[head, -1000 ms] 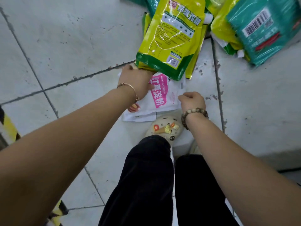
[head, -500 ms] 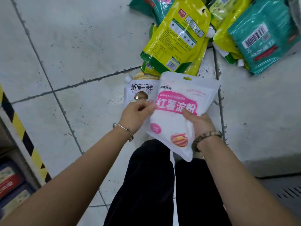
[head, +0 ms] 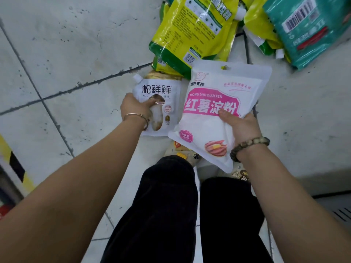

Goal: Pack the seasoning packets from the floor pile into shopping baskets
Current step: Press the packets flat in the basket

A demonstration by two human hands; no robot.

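Observation:
My right hand holds a white packet with a pink label above my feet, thumb on its front. My left hand grips a white spouted pouch with black lettering; its upper end is tucked under the pile. Beyond them lies the floor pile: a yellow-green packet on top of others, and a teal packet with a barcode at the upper right. No shopping basket is in view.
Grey floor tiles with dark grout lines spread to the left. A yellow-and-black striped edge runs along the lower left. My black trousers and pale clogs are directly below the packets. A floor grate shows at the lower right.
My right hand has lifted the pink-label packet off the floor and turned it face up. My left hand let go of it and took hold of the white spouted pouch beneath.

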